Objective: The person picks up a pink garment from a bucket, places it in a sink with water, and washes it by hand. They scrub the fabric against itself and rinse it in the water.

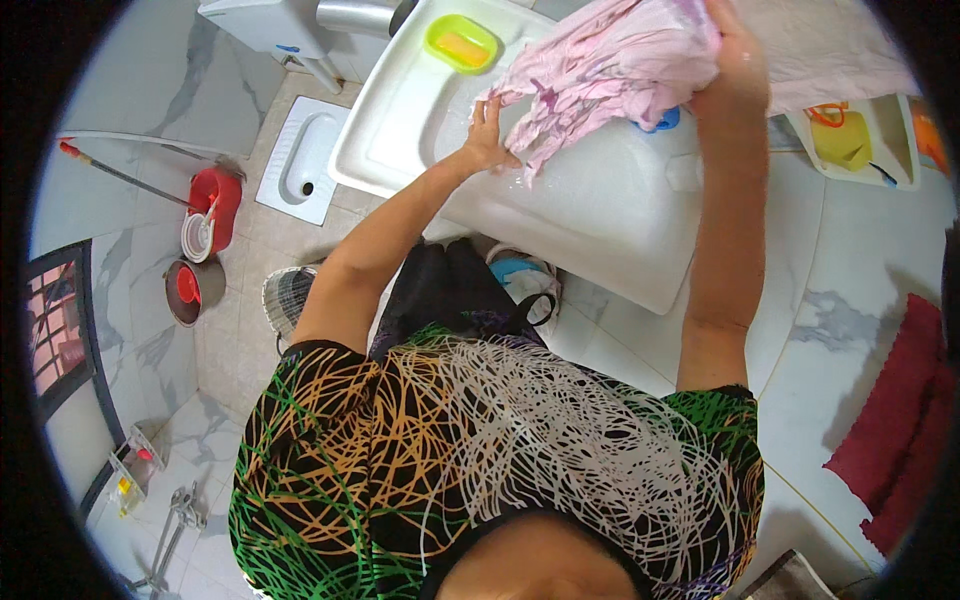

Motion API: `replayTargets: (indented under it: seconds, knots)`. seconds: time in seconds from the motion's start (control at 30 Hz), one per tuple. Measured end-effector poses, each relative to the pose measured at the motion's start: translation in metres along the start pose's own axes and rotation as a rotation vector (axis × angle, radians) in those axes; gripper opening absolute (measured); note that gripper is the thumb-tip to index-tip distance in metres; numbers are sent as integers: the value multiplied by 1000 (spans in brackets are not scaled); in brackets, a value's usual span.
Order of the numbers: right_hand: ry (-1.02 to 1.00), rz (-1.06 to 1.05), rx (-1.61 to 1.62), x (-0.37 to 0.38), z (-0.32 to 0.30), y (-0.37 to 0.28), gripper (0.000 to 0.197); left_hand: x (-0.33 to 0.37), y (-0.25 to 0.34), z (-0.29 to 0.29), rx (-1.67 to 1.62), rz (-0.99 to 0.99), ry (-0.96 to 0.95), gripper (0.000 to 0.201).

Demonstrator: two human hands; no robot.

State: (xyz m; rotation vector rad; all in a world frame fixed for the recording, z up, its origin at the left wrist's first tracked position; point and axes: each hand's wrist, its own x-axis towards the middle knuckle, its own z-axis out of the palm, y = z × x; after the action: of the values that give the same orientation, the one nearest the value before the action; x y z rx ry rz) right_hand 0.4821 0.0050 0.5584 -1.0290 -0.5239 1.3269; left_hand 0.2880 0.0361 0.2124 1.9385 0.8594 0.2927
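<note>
Past patterned shirt, holds pink cloth over sink, presumably catching drips, with left hand spread, closure of right hand hidden.

White sink carried a lime-green soap dish on its ledge, orange bar in it. Light tiled floor held a white squat toilet set into it, red mop bucket, brown bucket just beside that, red scoop inside.

cloth over sink | soap dish on sink, leftward | squat toilet left of sink
</note>
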Motion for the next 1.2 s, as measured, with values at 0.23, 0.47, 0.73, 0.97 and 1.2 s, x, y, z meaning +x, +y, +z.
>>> replayTargets:
  seconds: [0.23,0.47,0.73,0.97,1.2]
  knots:
    - [185,-347,-5,-11,37,-28,38,8,14,-30,-367,33,65,47]
    - [240,-44,-336,-52,-83,11,29,-7,0,-72,245,-126,46,44]
    - [254,221,-836,-50,-186,141,27,-37,-15,-93,423,-204,-96,49]
    - [193,29,-1378,-27,-192,213,34,-24,-15,-83,396,-437,390,70]
    - [-162,469,-2052,-29,-86,218,44,-13,-10,-65,-596,-792,141,65]
